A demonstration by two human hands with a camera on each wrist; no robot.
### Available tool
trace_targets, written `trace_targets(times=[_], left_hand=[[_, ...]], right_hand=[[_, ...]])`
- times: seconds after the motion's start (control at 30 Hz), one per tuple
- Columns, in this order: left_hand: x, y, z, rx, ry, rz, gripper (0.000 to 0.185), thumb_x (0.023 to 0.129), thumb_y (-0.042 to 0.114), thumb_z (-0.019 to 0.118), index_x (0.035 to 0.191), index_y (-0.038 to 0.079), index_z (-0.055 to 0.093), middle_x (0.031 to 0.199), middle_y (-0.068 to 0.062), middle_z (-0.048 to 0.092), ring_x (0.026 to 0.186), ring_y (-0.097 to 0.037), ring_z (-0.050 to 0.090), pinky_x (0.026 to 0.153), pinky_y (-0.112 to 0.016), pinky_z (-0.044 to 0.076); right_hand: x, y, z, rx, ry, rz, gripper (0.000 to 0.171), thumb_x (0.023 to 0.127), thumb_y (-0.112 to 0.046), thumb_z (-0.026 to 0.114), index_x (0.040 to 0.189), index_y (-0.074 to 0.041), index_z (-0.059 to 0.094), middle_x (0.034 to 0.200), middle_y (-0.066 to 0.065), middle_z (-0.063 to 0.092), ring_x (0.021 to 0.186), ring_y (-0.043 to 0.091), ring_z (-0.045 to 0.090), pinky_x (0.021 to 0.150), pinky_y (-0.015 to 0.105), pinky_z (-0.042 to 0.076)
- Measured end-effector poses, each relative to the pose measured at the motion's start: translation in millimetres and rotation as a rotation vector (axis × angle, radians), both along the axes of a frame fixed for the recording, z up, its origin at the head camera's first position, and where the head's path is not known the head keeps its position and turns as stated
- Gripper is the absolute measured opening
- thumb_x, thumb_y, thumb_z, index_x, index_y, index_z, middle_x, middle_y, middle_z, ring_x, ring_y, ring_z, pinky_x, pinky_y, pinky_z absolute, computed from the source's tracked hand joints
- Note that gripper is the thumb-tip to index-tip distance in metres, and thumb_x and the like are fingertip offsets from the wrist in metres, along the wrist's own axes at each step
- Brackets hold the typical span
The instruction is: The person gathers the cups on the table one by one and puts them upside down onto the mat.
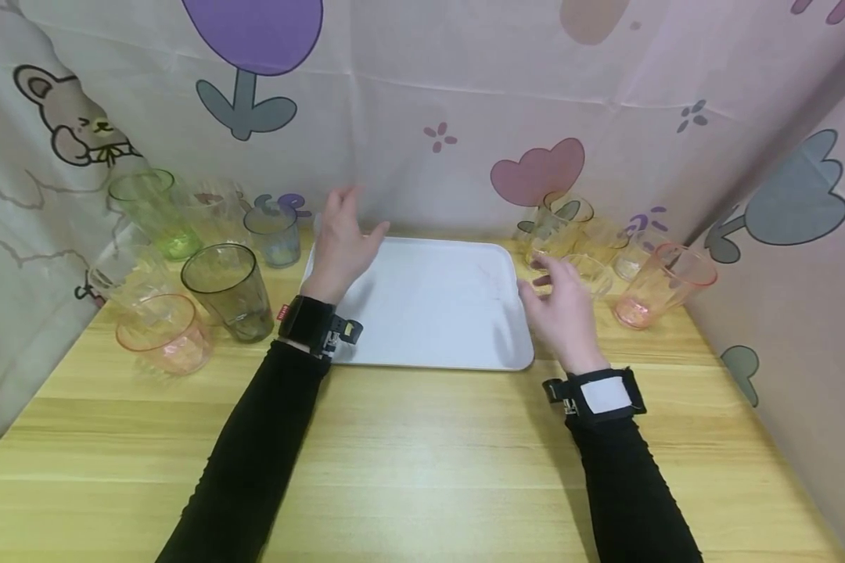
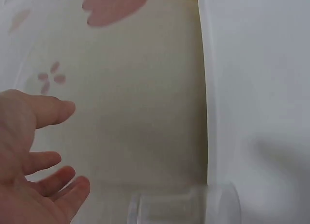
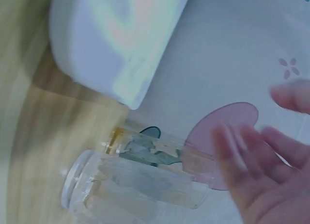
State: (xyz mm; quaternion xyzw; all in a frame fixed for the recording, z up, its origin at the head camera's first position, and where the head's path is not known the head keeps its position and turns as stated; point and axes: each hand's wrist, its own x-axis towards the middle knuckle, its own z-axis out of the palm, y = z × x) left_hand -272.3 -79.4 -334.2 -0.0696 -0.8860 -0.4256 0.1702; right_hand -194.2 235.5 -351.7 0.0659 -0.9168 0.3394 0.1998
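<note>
A white rectangular tray (image 1: 429,305) lies on the table between both hands. My left hand (image 1: 343,249) hovers over its left end, thumb apart from the fingers, holding nothing. In the left wrist view, a clear glass (image 2: 169,209) stands below that hand, beside the tray edge (image 2: 208,88). My right hand (image 1: 559,309) is held just off the tray's right edge, fingers loosely bent and holding nothing. It partly overlaps a low yellow-tinted glass (image 1: 591,274). The right wrist view has a clear glass (image 3: 140,185) and an amber-based glass (image 3: 115,141) near this hand.
To the left stand a green glass (image 1: 158,223), a bluish glass (image 1: 275,234), a smoky grey glass (image 1: 232,293), a pink glass (image 1: 176,340) and clear ones. A tall amber glass (image 1: 555,227) and another pink glass (image 1: 662,285) stand right. A printed curtain (image 1: 408,117) hangs behind.
</note>
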Motion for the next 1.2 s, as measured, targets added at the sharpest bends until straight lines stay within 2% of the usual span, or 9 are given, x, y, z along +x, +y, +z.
trace_targets(times=[0.13, 0.27, 0.43, 0.57, 0.7, 0.8, 0.93, 1.07, 1.2], left_hand=[[7.7, 16.1, 0.2, 0.001, 0.016, -0.074, 0.067, 0.097, 0.024, 0.073, 0.153, 0.002, 0.043, 0.159, -0.017, 0.036, 0.141, -0.034, 0.045, 0.115, -0.044, 0.043], [16.0, 34.9, -0.5, -0.04, 0.031, -0.155, 0.068, 0.098, 0.025, 0.073, 0.153, 0.0, 0.043, 0.156, -0.019, 0.039, 0.133, -0.033, 0.052, 0.113, -0.041, 0.045], [27.6, 58.2, -2.0, -0.119, 0.06, -0.249, 0.066, 0.097, 0.027, 0.074, 0.151, 0.0, 0.046, 0.15, -0.017, 0.045, 0.126, -0.028, 0.057, 0.107, -0.037, 0.049], [37.3, 71.2, -2.8, -0.183, 0.097, -0.391, 0.058, 0.097, 0.024, 0.076, 0.145, 0.001, 0.054, 0.141, -0.014, 0.052, 0.115, -0.024, 0.061, 0.094, -0.034, 0.054], [45.5, 80.7, -5.0, -0.277, 0.113, -0.572, 0.044, 0.097, 0.021, 0.075, 0.135, 0.004, 0.063, 0.129, -0.01, 0.059, 0.11, -0.022, 0.063, 0.09, -0.03, 0.054], [49.4, 88.7, -9.8, -0.364, 0.095, -0.676, 0.039, 0.098, 0.021, 0.073, 0.132, 0.006, 0.065, 0.122, -0.007, 0.063, 0.109, -0.019, 0.063, 0.09, -0.027, 0.052], [55.4, 98.9, -17.9, -0.468, 0.028, -0.769, 0.037, 0.099, 0.024, 0.072, 0.132, 0.008, 0.066, 0.119, -0.004, 0.064, 0.108, -0.016, 0.063, 0.088, -0.027, 0.053], [60.1, 105.7, -24.6, -0.517, -0.044, -0.852, 0.032, 0.099, 0.025, 0.072, 0.127, 0.009, 0.07, 0.117, -0.002, 0.064, 0.103, -0.016, 0.064, 0.084, -0.027, 0.053], [63.3, 109.2, -28.5, -0.551, -0.102, -0.889, 0.029, 0.096, 0.026, 0.074, 0.121, 0.011, 0.072, 0.111, 0.0, 0.065, 0.096, -0.013, 0.062, 0.081, -0.025, 0.051]], right_hand=[[1.4, -0.3, 4.7, -0.114, 0.221, -0.031, 0.044, 0.096, -0.004, 0.069, 0.138, 0.003, 0.059, 0.132, 0.019, 0.061, 0.111, 0.032, 0.065, 0.087, 0.046, 0.06], [1.2, 3.5, 6.7, -0.184, 0.375, -0.063, 0.045, 0.095, -0.002, 0.07, 0.138, 0.002, 0.059, 0.135, 0.017, 0.06, 0.117, 0.029, 0.061, 0.094, 0.041, 0.056], [-1.5, 10.5, 6.9, -0.227, 0.497, -0.13, 0.05, 0.094, -0.008, 0.072, 0.141, 0.0, 0.057, 0.14, 0.014, 0.057, 0.127, 0.026, 0.053, 0.104, 0.036, 0.044], [-5.2, 16.6, 6.0, -0.275, 0.531, -0.212, 0.06, 0.091, -0.012, 0.076, 0.145, -0.003, 0.051, 0.146, 0.009, 0.052, 0.137, 0.017, 0.044, 0.114, 0.032, 0.034], [-5.9, 20.7, 5.4, -0.349, 0.503, -0.278, 0.076, 0.088, -0.013, 0.078, 0.152, -0.003, 0.038, 0.153, 0.008, 0.042, 0.143, 0.01, 0.034, 0.121, 0.027, 0.022], [2.3, 14.9, 11.2, -0.43, 0.449, -0.295, 0.085, 0.087, -0.013, 0.079, 0.155, -0.001, 0.029, 0.156, 0.009, 0.035, 0.146, 0.01, 0.029, 0.122, 0.023, 0.015], [6.8, 10.8, 11.1, -0.538, 0.346, -0.329, 0.096, 0.086, -0.014, 0.081, 0.159, -0.004, 0.02, 0.16, 0.006, 0.029, 0.149, 0.01, 0.023, 0.121, 0.02, 0.013], [-7.3, 24.7, -7.8, -0.607, 0.221, -0.406, 0.109, 0.083, -0.02, 0.087, 0.163, -0.016, 0.013, 0.161, -0.002, 0.025, 0.147, 0.006, 0.021, 0.119, 0.019, 0.017], [-16.1, 36.0, -21.3, -0.685, 0.099, -0.437, 0.116, 0.08, -0.026, 0.091, 0.164, -0.023, 0.011, 0.16, -0.004, 0.025, 0.145, 0.006, 0.024, 0.119, 0.021, 0.021]])
